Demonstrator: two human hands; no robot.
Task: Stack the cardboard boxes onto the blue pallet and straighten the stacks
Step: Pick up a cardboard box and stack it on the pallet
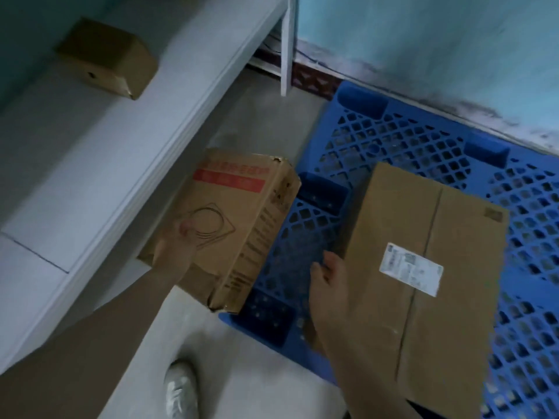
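A blue lattice pallet (423,152) lies on the floor by the wall. A large flat cardboard box (429,225) with a white label rests on it. My right hand (328,285) lies along that box's left edge with its fingers straight. A second cardboard box (236,225), printed with a red band and a line drawing, stands tilted at the pallet's left edge, partly over the floor. My left hand (174,246) grips this box at its near left side; the fingers are blurred.
A white table (99,164) fills the left side, with a small brown box (109,57) on top. Its white leg (286,49) stands near the pallet's far corner. A turquoise wall (438,40) bounds the pallet behind. My white shoe (181,388) is on the grey floor.
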